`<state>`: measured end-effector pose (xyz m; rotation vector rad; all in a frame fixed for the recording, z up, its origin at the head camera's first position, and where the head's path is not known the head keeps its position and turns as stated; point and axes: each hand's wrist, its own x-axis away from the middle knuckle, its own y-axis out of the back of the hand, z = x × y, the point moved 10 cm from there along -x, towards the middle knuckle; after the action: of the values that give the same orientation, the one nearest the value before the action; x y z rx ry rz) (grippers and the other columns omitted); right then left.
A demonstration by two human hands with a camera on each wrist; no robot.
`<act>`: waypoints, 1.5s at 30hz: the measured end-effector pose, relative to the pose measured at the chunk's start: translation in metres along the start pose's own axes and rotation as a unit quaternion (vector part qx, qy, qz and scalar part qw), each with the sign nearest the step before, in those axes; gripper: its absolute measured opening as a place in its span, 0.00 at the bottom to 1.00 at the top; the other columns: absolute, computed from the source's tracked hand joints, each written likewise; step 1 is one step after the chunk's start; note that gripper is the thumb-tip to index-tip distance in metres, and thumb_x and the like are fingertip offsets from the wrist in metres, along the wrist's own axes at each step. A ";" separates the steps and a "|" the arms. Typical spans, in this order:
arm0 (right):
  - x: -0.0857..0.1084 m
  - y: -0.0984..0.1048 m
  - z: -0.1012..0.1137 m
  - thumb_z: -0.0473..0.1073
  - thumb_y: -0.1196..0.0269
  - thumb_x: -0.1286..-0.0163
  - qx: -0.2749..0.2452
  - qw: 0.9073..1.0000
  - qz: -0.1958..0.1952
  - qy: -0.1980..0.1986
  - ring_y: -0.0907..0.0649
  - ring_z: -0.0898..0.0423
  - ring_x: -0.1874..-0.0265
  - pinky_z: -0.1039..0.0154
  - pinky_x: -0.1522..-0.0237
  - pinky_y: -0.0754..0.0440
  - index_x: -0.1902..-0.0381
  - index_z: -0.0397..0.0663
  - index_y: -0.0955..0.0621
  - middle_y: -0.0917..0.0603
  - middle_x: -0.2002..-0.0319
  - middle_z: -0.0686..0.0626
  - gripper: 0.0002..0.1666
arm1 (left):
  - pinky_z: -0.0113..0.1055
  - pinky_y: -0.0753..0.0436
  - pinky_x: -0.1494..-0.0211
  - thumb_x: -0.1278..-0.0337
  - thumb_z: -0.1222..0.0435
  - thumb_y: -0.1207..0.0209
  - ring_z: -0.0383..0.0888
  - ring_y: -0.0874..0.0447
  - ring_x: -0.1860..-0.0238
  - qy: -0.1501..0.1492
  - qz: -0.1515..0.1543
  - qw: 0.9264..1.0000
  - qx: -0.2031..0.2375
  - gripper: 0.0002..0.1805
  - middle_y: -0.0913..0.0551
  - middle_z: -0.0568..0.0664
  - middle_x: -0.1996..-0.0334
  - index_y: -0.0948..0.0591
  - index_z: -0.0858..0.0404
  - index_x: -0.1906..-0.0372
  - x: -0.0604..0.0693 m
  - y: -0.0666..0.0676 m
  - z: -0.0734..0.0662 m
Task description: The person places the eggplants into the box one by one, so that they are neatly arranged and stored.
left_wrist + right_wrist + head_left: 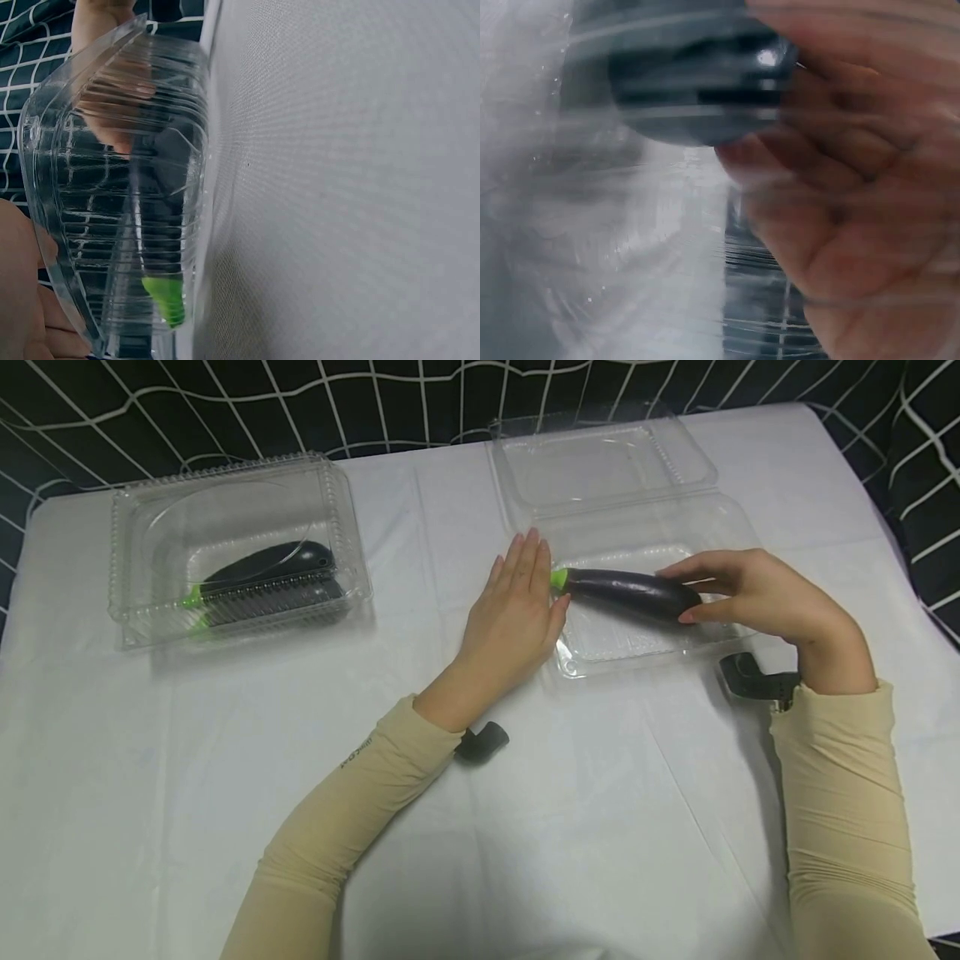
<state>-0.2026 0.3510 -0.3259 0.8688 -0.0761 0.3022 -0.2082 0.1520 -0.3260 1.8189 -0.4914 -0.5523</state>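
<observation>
A dark purple eggplant (626, 594) with a bright green stem lies low inside an open clear plastic clamshell box (573, 665). My right hand (765, 593) grips its thick end between thumb and fingers. My left hand (510, 610) rests with straight fingers against the left rim of that box, close to the stem. Through the box wall, the left wrist view shows the green stem (166, 300) pointing toward the left hand. The right wrist view has the rounded dark end of the eggplant (697, 97) touching the fingers, partly blurred by clear plastic.
At the left stands a second clear clamshell box (142, 547), its lid down, with dark eggplant shapes (270, 564) inside. The raised lid (585, 468) of the right box leans back at the table's far edge. White cloth (420, 860) covers the table; dark grid-patterned fabric (390, 410) hangs behind.
</observation>
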 end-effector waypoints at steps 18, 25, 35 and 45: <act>0.005 0.014 -0.001 0.38 0.34 0.38 -0.008 1.000 -0.023 -0.010 0.23 0.77 0.58 0.84 0.58 0.29 0.43 0.39 0.23 0.19 0.49 0.52 0.25 | 0.40 0.54 0.27 0.28 0.53 0.60 0.51 0.55 0.27 0.006 0.003 1.000 -0.001 0.34 0.48 0.61 0.28 0.44 0.74 0.30 0.000 0.003 0.002; 0.008 0.017 -0.005 0.40 0.35 0.36 -0.035 0.999 -0.028 -0.017 0.21 0.74 0.60 0.83 0.59 0.29 0.43 0.37 0.23 0.20 0.54 0.62 0.24 | 0.41 0.50 0.27 0.29 0.53 0.58 0.51 0.51 0.28 -0.002 -0.012 1.000 0.019 0.34 0.47 0.62 0.29 0.43 0.74 0.31 0.000 0.005 0.002; 0.016 0.034 -0.009 0.38 0.34 0.38 -0.063 0.996 -0.069 -0.009 0.21 0.73 0.58 0.83 0.59 0.29 0.44 0.40 0.22 0.19 0.56 0.68 0.23 | 0.37 0.41 0.30 0.29 0.56 0.56 0.50 0.41 0.31 -0.025 -0.038 0.998 0.039 0.29 0.39 0.62 0.32 0.35 0.73 0.34 0.000 0.016 0.002; 0.024 0.050 -0.004 0.36 0.35 0.37 -0.080 0.992 -0.099 0.018 0.21 0.72 0.56 0.84 0.59 0.28 0.46 0.40 0.21 0.19 0.57 0.67 0.21 | 0.34 0.28 0.39 0.33 0.64 0.50 0.48 0.27 0.40 0.024 -0.077 0.985 0.155 0.19 0.24 0.57 0.42 0.24 0.69 0.43 -0.009 0.034 0.028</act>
<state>-0.1947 0.3898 -0.2870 0.7049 0.0190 0.1227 -0.2338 0.1258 -0.2996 2.1757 -0.4238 -0.5589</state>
